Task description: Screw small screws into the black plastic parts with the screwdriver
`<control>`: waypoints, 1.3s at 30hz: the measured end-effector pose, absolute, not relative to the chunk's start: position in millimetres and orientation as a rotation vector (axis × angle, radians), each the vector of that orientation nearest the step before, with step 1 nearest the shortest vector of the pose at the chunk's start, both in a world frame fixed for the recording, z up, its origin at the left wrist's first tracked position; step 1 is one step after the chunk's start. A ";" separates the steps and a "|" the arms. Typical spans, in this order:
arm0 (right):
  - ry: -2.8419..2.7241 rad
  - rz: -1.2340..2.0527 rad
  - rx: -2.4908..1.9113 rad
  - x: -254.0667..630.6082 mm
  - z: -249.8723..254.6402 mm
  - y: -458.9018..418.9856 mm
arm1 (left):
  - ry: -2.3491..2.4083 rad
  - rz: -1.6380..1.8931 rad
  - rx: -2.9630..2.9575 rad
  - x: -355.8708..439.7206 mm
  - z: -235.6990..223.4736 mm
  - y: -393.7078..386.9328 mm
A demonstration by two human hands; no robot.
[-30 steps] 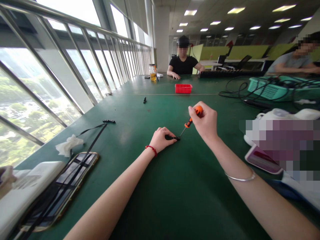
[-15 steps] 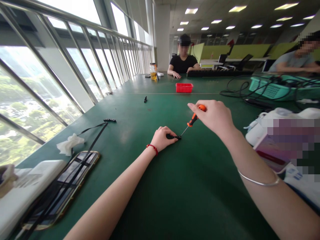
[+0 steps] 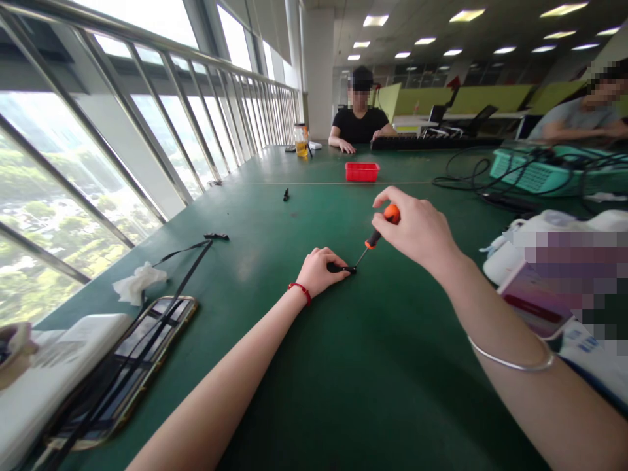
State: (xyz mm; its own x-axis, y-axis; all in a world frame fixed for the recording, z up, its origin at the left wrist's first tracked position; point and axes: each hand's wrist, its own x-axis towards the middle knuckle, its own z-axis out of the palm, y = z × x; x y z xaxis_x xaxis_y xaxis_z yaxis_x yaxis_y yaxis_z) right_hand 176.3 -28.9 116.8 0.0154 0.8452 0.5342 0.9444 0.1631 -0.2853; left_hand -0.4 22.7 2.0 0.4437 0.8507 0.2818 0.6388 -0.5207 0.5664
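My left hand [image 3: 321, 271] pinches a small black part [image 3: 343, 269] between thumb and fingers, pressed against the green tabletop [image 3: 304, 366]. What the part is, I cannot make out; the fingers cover much of it. A screwdriver [image 3: 375, 237] with an orange and black handle leans to the right, its tip at the part's exposed right end. Around the top of that handle curls my right hand [image 3: 412, 222], thumb and bent fingers on it, with the index finger arched above. Another small black piece [image 3: 286, 194] lies farther back on the table.
A red tray [image 3: 362, 172] stands toward the far side, where a person [image 3: 360, 124] sits. On the left lie a phone [image 3: 147, 347] with black straps over it, crumpled tissue [image 3: 140, 284] and a white box [image 3: 93, 340]. Cables and a teal basket [image 3: 523, 173] are at the right.
My right hand has swung outward to the right and turned about the screwdriver handle, its fingers loosening and curling again. My left hand and the black part stay in place.
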 end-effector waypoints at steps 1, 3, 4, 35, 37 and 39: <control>-1.840 -0.196 -1.688 176.1 116.5 -28.7 | 1.263 0.773 2.322 -0.3 2.3 22.5; -1.843 -0.172 -1.699 176.1 116.4 -29.2 | 1.261 0.773 2.322 -0.4 2.7 22.4; -1.847 -0.175 -1.712 176.3 116.7 -29.8 | 1.259 0.773 2.323 -0.6 2.5 22.5; -1.820 -0.140 -1.695 167.7 115.3 -36.0 | 1.291 0.763 2.298 -0.6 3.5 23.1; -1.827 -0.160 -1.712 169.2 115.1 -35.9 | 1.292 0.762 2.298 -0.6 3.4 23.4; -1.840 -0.179 -1.694 170.8 115.6 -36.0 | 1.293 0.760 2.295 -0.7 3.0 23.6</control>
State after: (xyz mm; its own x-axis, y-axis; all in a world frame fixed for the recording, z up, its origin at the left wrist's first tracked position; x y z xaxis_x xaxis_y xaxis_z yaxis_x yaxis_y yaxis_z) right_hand 170.8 -36.0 115.6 0.0184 0.8527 0.5221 0.9374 0.1669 -0.3056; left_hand -0.7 23.6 3.0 0.4248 0.8664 0.2625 0.6507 -0.4938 0.5768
